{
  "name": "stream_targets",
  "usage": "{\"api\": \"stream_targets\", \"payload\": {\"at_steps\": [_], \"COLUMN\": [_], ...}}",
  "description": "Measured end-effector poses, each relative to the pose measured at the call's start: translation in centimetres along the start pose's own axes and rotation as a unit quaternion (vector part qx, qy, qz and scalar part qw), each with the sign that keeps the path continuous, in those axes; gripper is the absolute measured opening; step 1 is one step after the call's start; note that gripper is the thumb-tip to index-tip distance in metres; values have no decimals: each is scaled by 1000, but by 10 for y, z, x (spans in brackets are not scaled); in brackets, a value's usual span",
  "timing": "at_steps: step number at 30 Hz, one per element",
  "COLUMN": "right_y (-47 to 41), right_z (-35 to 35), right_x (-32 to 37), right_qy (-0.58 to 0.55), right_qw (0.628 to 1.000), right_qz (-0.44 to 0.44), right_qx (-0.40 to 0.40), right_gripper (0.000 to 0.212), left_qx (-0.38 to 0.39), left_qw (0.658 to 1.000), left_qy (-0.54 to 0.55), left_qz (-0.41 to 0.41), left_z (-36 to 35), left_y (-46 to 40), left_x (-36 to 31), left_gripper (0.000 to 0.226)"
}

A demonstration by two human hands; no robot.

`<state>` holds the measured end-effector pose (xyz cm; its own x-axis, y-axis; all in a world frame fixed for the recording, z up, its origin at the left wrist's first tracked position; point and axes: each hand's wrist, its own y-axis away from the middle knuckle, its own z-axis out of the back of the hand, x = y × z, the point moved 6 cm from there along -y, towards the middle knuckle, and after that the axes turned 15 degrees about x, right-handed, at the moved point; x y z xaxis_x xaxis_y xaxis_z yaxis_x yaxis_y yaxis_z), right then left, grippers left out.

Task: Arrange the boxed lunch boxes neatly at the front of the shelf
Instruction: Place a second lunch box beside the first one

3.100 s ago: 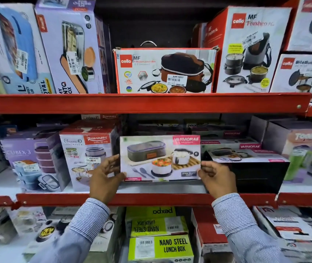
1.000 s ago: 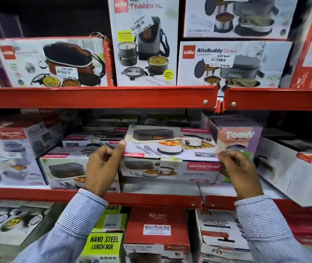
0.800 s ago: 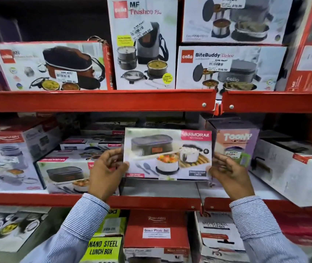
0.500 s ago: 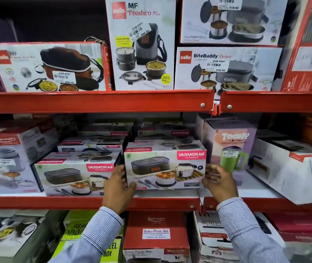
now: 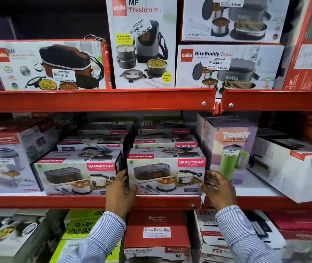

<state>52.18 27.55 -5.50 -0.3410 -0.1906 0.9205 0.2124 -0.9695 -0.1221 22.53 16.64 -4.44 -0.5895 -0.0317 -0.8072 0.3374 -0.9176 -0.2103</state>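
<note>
A Varmora lunch box carton (image 5: 167, 172) stands upright at the front edge of the red middle shelf (image 5: 56, 201), printed face outward. The left hand (image 5: 120, 190) presses its grip against the carton's left side, fingers wedged in the gap beside a second Varmora carton (image 5: 75, 174) just left of it. The right hand (image 5: 218, 188) has its grip curled around the carton's right edge. Just right of the held carton stands a Toony tumbler box (image 5: 231, 149). More Varmora cartons (image 5: 162, 144) are stacked behind it.
</note>
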Motion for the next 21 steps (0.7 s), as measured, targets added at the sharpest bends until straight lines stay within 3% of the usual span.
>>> {"api": "stream_targets", "payload": {"at_steps": [6,21], "right_y": [5,20], "right_z": [-4,-1], "right_x": [4,8], "right_qy": [17,52], "right_qw": [1000,999], "right_qz": [5,10], "right_qx": [11,13], "right_gripper": [43,38], "left_qx": [-31,-39], "left_qw": [999,997], "left_qy": [-32,-51], "left_qz": [-24,-36], "left_z": [-1,1], "left_y": [0,6], "left_x": [0,8], "left_gripper": [40,31]}}
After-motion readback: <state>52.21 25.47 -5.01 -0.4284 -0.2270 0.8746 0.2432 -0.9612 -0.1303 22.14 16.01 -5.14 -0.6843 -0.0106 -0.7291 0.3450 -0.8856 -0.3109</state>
